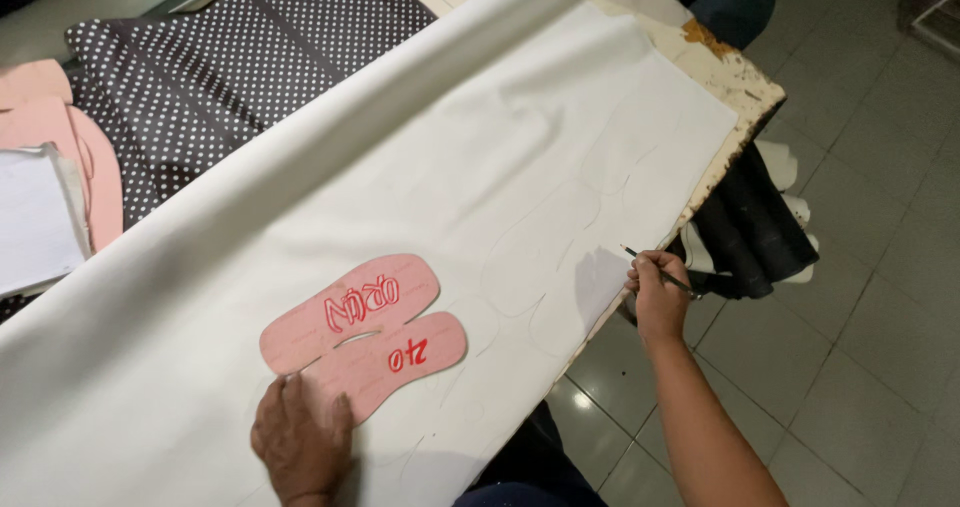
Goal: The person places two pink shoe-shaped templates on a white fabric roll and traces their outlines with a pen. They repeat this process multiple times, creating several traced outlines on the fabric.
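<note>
Pressing pink template (left hand), right hand gripping pencil

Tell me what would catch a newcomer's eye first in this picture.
Most striking are the pink sole-shaped templates with red markings, lying low on the white sheet material that covers the worktable, with the left hand pressing on their near end. At the sheet's right edge the right hand holds a thin pencil, beside faint traced outlines. Dark polka-dot fabric lies at the upper left.
</note>
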